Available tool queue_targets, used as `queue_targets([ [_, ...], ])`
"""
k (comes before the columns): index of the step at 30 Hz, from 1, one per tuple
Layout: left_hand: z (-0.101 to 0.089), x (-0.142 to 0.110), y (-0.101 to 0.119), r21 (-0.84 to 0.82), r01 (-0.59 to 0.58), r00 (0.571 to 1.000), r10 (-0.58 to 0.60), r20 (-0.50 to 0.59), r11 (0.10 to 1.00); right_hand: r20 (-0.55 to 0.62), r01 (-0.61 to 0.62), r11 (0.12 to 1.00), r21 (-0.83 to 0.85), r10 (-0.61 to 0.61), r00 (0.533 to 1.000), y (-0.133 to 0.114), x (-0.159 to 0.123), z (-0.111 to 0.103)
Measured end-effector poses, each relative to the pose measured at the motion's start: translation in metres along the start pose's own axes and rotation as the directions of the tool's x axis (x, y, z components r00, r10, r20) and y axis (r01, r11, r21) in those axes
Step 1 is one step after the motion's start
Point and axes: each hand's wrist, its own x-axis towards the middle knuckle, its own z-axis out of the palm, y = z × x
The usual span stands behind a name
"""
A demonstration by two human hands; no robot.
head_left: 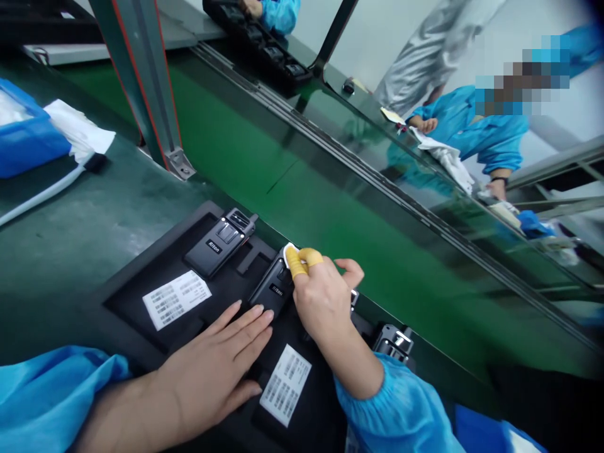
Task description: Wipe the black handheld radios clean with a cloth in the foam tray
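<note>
One black, rectangular handheld device marked "Riton" (270, 296), of four at least partly visible, lies in a black moulded tray (155, 258). At its upper end, the right hand (323, 296), wearing two yellow finger covers (295, 263), has its grip pinched on one small white cloth (286, 254). The left hand (221, 352), grip released, rests flat fingertips on its lower end. Two white barcode-printed sheets (177, 299) show fully; beneath is the dark-green worktop (94, 220).

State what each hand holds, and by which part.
Right hand: apparently a white cloth, its gripped part hidden. Left hand: nothing, only resting against the radio.
</note>
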Motion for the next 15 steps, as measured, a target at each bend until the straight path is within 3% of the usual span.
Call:
queue_targets([
  [4,0.002,-0.001,0.0,-0.007,0.0,1.0,0.0,0.001,1.0,-0.019,0.007,1.0,-0.016,-0.007,1.0,-0.002,-0.008,0.002],
  [9,0.005,-0.002,0.0,0.003,0.002,0.999,-0.002,-0.035,1.0,0.008,-0.057,0.998,-0.036,0.057,0.998,0.013,-0.027,-0.002],
  [12,0.005,-0.002,0.0,0.023,-0.006,0.999,0.007,-0.05,1.0,-0.016,-0.109,0.993,-0.047,0.108,0.994,0.017,-0.024,-0.001],
  [15,0.006,-0.003,0.0,0.039,-0.008,0.998,0.01,-0.055,0.999,0.011,-0.071,0.997,-0.006,0.071,0.997,0.012,-0.013,0.003],
])
